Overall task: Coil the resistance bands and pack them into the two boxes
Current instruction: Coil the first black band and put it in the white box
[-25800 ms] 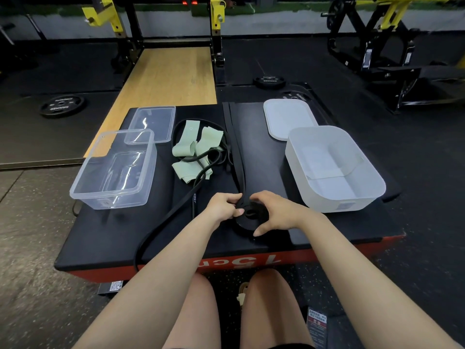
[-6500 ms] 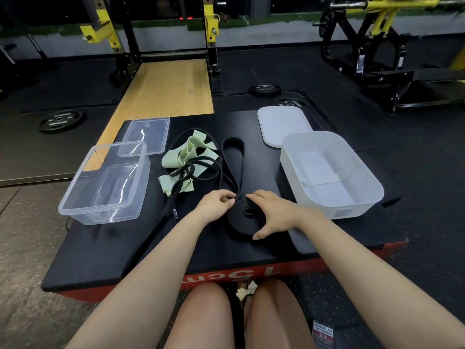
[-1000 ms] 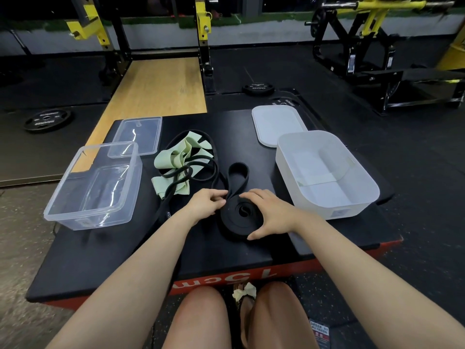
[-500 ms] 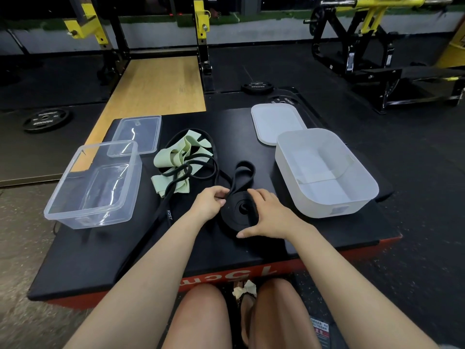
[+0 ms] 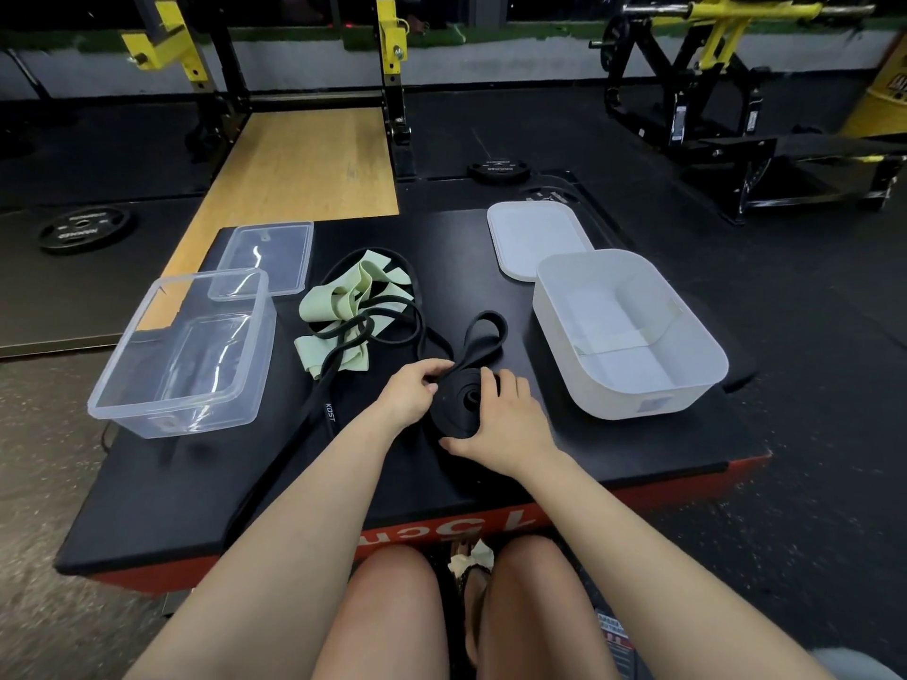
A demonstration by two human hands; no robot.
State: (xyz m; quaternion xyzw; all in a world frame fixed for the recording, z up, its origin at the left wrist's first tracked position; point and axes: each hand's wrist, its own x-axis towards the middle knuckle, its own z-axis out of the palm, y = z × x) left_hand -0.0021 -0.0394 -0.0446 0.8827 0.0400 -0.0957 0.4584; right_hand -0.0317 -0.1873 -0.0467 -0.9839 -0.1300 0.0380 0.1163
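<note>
Coil of wide black band [image 5: 459,404] sits on counter [image 5: 638,444] between both hands, right hand [image 5: 505,414] cupping it, left hand [image 5: 417,390] pinching the tail loop running away-right; white box [image 5: 687,385] nearer right hand.

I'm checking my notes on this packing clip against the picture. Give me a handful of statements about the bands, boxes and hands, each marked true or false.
1. Both hands are on the wide black band. True: the left hand pinches its free strip and the right hand cups the coil.
2. The white box already holds a coiled band. False: the white box holds no band.
3. The pale green band lies loose between the two boxes, tangled with a thin black band. True.
4. The clear box has its lid on. False: the clear box is open; its lid lies behind it.
5. The wide band is fully coiled. False: a loop is still unrolled.
</note>
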